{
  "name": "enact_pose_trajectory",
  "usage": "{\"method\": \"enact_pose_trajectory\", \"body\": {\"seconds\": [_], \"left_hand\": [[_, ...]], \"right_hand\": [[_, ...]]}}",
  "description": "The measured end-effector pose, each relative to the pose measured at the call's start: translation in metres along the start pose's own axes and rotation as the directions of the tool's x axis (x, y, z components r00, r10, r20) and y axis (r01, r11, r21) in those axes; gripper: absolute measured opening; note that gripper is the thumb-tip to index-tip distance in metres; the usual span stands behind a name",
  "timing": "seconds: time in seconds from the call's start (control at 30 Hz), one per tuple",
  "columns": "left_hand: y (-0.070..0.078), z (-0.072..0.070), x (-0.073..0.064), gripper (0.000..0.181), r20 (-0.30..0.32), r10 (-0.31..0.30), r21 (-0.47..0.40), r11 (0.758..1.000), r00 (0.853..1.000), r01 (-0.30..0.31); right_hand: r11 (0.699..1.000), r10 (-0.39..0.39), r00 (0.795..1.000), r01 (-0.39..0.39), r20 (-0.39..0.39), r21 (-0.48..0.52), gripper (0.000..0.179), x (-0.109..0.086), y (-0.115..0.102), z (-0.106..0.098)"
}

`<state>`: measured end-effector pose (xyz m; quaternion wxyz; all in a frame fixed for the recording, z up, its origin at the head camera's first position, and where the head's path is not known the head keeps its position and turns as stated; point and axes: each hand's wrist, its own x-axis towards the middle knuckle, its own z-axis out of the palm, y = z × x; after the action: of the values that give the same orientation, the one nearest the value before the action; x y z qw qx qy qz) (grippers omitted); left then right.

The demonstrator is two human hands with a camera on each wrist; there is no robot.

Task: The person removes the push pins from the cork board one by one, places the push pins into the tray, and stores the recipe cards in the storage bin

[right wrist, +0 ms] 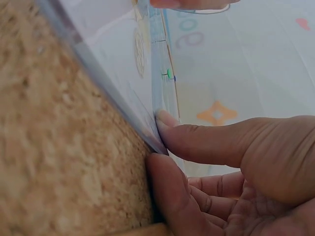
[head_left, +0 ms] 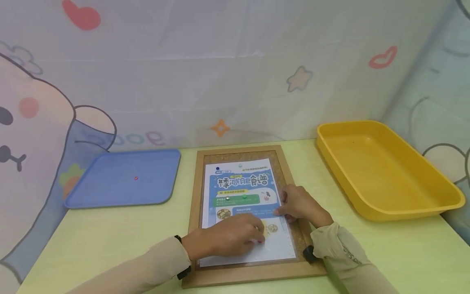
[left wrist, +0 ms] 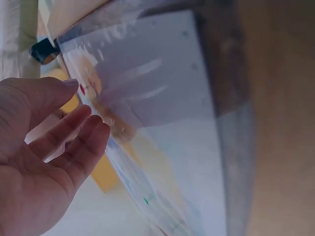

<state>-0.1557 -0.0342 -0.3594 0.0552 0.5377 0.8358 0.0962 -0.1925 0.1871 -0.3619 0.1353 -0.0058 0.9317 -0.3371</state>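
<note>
Poster [head_left: 253, 212]: lower middle of the frame, on a corkboard [head_left: 253, 277]
Left hand [head_left: 229, 236]: half-curled over the poster's lower part, red pin [left wrist: 82, 89] by the thumb tip; whether it's gripped, I can't tell
Right hand [head_left: 299, 204]: thumb and forefinger pinching the poster's right edge
Trays: blue tray [head_left: 114, 183] at left, yellow tray [head_left: 389, 175] at right

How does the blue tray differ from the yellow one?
The blue tray is shallow, while the yellow tray has taller walls. The blue tray lies left of the framed board, the yellow tray right of it. Both have rounded corners and rest on the table.
</note>
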Motion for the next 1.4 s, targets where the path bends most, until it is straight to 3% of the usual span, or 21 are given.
{"method": "enact_pose_trajectory", "body": {"seconds": [0.17, 0.27, 0.47, 1.0, 1.3, 1.4], "left_hand": [[0.003, 0.003, 0.008, 0.024, 0.044, 0.043, 0.042, 0.998, 0.998, -0.044], [0.004, 0.003, 0.012, 0.022, 0.049, 0.061, 0.019, 0.998, 0.997, -0.062], [0.003, 0.0, 0.016, 0.02, 0.062, 0.041, -0.065, 0.997, 0.997, -0.037], [-0.001, 0.0, 0.026, 0.016, 0.105, -0.008, -0.119, 0.993, 0.994, 0.021], [0.01, -0.001, 0.031, 0.01, 0.134, -0.016, 0.019, 1.0, 0.991, 0.014], [0.013, -0.003, 0.032, 0.011, 0.156, -0.028, 0.013, 1.0, 0.987, 0.026]], "right_hand": [[1.0, 0.001, 1.0, -0.001, 0.008, 0.008, 0.031, -0.001, 0.0, 0.001], [1.0, -0.006, 1.0, 0.006, 0.0, 0.014, 0.031, -0.001, 0.0, 0.001], [1.0, -0.004, 1.0, 0.004, -0.006, 0.014, 0.031, -0.001, 0.001, 0.0], [1.0, -0.011, 1.0, 0.01, 0.006, 0.023, 0.031, 0.0, 0.0, -0.002], [1.0, -0.006, 1.0, 0.006, 0.0, 0.019, 0.031, 0.0, 0.0, -0.003], [1.0, -0.004, 1.0, 0.004, -0.001, 0.023, 0.031, -0.001, 0.001, -0.001]]}}
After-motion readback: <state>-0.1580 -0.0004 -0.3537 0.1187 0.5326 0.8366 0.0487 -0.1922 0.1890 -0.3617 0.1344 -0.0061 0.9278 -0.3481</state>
